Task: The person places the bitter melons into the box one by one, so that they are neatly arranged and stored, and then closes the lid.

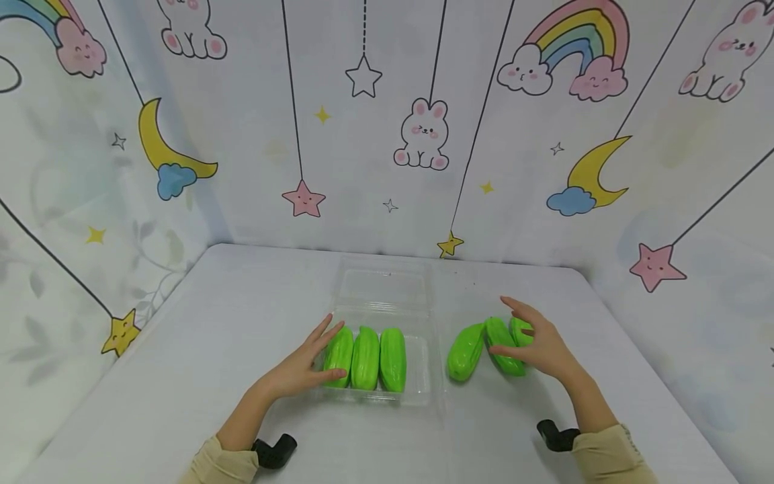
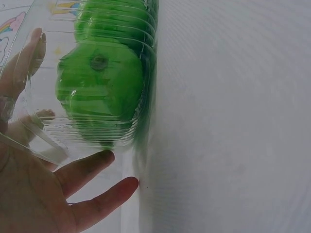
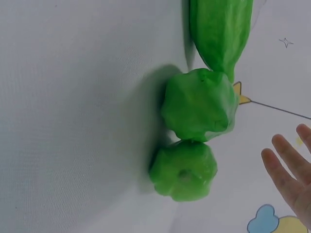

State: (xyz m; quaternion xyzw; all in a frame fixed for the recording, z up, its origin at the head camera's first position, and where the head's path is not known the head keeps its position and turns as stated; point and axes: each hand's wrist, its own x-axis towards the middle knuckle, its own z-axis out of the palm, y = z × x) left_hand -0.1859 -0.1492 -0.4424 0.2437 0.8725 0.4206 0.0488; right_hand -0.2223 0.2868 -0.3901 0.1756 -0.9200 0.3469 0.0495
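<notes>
Three glossy green, ridged, gourd-like vegetables (image 1: 365,359) lie side by side in a clear plastic clamshell box (image 1: 418,366), lid folded back. At its left side is my left hand (image 1: 299,368), fingers spread; in the left wrist view, the hand (image 2: 31,191) is close to the wall beside a vegetable (image 2: 99,90). Whether it touches the box I cannot tell. Right of the box, three similar vegetables (image 1: 465,353) lie on the table. Over the rightmost ones is my right hand (image 1: 544,346), thumb and fingers apart; in the right wrist view, its fingers (image 3: 286,170) are clear of the vegetables (image 3: 199,104).
The box's transparent lid (image 1: 383,286) lies flat toward the back of the white table (image 1: 254,296). A cartoon-printed curtain (image 1: 242,134) surrounds the back and sides. Black wrist mounts (image 1: 275,452) sit by both sleeves.
</notes>
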